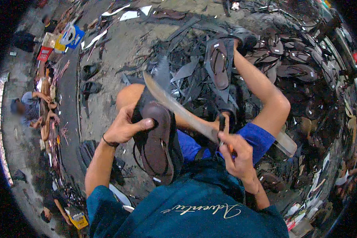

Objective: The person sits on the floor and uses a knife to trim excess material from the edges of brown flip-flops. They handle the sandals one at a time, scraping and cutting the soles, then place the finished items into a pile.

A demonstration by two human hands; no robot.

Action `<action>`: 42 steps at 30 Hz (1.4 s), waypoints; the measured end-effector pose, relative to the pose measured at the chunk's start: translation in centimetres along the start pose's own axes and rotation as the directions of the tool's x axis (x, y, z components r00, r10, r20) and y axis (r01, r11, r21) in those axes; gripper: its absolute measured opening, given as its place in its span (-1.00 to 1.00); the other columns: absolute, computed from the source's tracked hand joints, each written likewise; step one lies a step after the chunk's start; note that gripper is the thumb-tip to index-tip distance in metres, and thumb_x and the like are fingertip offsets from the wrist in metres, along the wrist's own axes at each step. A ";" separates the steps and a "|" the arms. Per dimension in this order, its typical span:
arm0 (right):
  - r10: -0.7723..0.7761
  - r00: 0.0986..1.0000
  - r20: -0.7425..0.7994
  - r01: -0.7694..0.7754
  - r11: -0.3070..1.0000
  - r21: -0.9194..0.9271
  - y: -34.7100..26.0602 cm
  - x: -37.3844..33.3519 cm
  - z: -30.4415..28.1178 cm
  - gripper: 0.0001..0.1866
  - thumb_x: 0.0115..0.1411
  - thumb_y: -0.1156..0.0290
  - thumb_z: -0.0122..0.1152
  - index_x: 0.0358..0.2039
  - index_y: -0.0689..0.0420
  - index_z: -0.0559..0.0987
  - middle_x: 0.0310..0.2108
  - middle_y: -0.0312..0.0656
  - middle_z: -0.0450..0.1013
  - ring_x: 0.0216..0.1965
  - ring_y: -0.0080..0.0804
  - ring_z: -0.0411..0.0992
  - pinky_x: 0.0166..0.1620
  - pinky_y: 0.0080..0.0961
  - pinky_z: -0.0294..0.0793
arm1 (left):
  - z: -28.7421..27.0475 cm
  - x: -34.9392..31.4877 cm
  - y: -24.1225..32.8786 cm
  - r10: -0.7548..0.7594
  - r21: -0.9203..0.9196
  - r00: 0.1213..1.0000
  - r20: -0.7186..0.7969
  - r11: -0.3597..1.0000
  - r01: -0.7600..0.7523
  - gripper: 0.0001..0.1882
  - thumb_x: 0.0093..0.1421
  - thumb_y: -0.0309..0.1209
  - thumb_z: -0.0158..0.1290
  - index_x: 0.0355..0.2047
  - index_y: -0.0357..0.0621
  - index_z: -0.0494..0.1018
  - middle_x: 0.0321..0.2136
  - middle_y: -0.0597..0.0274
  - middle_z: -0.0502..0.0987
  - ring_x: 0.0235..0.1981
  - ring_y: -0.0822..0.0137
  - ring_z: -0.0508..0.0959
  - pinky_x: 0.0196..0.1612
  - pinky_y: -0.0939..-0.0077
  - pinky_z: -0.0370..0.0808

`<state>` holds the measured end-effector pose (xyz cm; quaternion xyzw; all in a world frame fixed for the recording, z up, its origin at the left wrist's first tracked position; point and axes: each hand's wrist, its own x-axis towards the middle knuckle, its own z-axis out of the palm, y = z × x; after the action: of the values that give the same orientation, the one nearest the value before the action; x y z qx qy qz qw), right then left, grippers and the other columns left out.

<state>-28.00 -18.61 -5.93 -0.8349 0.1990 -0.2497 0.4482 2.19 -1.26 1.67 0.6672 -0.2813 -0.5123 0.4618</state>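
We are gripping a brown sandal (159, 139) in our closed left hand (125, 127) over our knee, while our right hand (236, 152) is closed around a long knife (178, 108) — its blade is lying across the sandal's edge; trimming seems underway, unfinished, with many sandals (289, 63) piled around.

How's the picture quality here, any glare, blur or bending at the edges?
Head view: strong fisheye bending, black corners. The long steel blade catches pale glare; the brown rubber sandal in the left hand is sharp. The right hand is slightly soft; the rim piles are dim.
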 end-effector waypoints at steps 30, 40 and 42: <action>-0.065 0.947 0.316 -0.124 0.830 0.543 -2.6 8.2 -1.2 -0.64 0.20 0.26 0.32 -0.08 0.21 0.55 -0.40 -0.16 0.56 -0.33 -0.46 0.54 -0.21 -0.45 0.52 | 3.9 0.1 8.2 -0.016 0.620 0.934 0.357 0.752 -0.224 -0.50 0.06 -0.29 0.36 -0.05 -0.27 0.50 -0.15 0.09 0.62 -0.12 0.34 0.58 -0.02 0.37 0.48; 0.143 0.990 0.004 -0.125 0.854 0.505 0.0 3.5 3.8 -0.57 0.29 0.33 0.21 0.05 0.29 0.34 -0.36 -0.25 0.45 -0.44 -0.59 0.44 -0.34 -0.61 0.51 | 16.1 -1.8 -7.4 0.068 -0.717 0.974 -0.217 0.666 -0.207 -0.50 0.16 -0.12 0.18 0.02 -0.12 0.41 -0.15 0.25 0.52 -0.19 0.34 0.52 -0.09 0.44 0.48; 0.128 0.988 -0.080 -0.088 0.917 0.389 0.4 3.3 3.2 -0.59 0.25 0.35 0.24 0.02 0.28 0.38 -0.33 -0.20 0.49 -0.42 -0.51 0.47 -0.30 -0.56 0.53 | 17.7 2.3 -5.6 0.053 -0.758 0.892 -0.449 0.506 -0.411 -0.48 0.35 0.03 -0.06 0.12 -0.08 0.38 -0.10 0.27 0.55 -0.18 0.32 0.55 -0.08 0.39 0.52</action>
<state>-23.51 -18.61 -7.03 -0.7045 0.2151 -0.3017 0.6053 -14.30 -6.68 -5.23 0.4025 0.0018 -0.3800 0.8329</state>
